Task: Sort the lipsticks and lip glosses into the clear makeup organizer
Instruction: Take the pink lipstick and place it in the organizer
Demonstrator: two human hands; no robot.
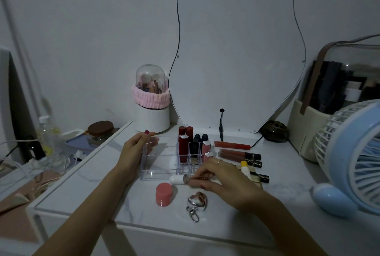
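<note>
My left hand point(136, 148) grips the left wall of the clear makeup organizer point(156, 159), fingers curled over its rim, while my right hand point(216, 175) has its fingers pinched on a white-capped lip gloss tube point(183, 179) lying on the counter point(123, 198) just in front of the organizer. To do this well I judge I should keep the organizer braced, lift the tube clear, turn it upright and lower it straight into a free slot beside the red lipsticks point(183, 146) without knocking them.
</note>
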